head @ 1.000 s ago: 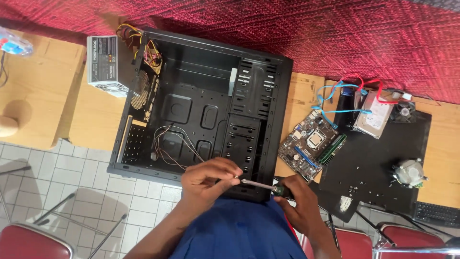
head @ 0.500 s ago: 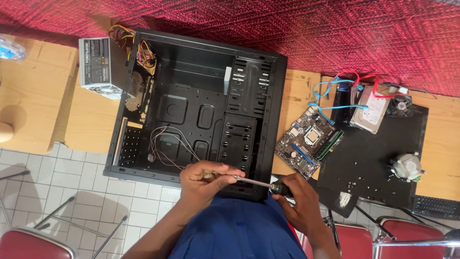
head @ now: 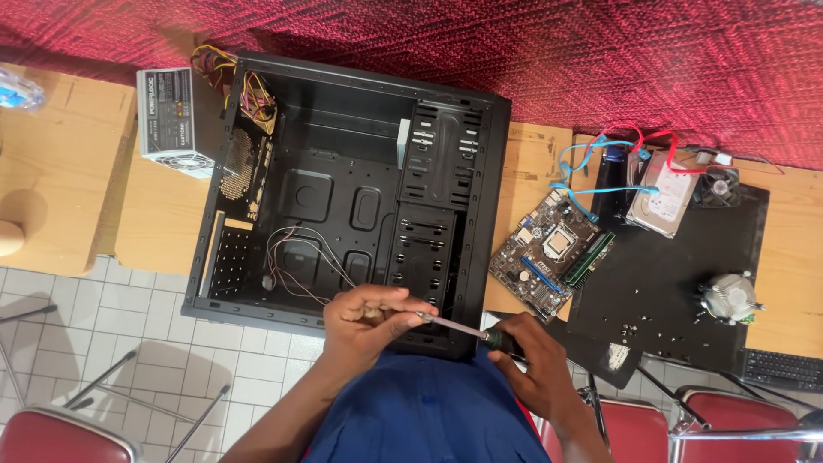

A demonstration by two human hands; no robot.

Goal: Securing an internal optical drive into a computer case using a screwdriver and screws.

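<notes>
Head view: right hand (head: pixel 536 369) is gripping a screwdriver (head: pixel 467 328); left hand (head: pixel 370 315), closed, is steadying its tip, unmoved, at the computer case (head: pixel 343 184) near edge.

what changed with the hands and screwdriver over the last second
Very little. The right hand keeps its grip on the screwdriver handle, and the left hand still steadies the shaft tip at the near edge of the open computer case. Neither took hold of or let go of anything. The whole view drifted slightly as the head moved. Power supply, motherboard and hard drive lie as before.
</notes>
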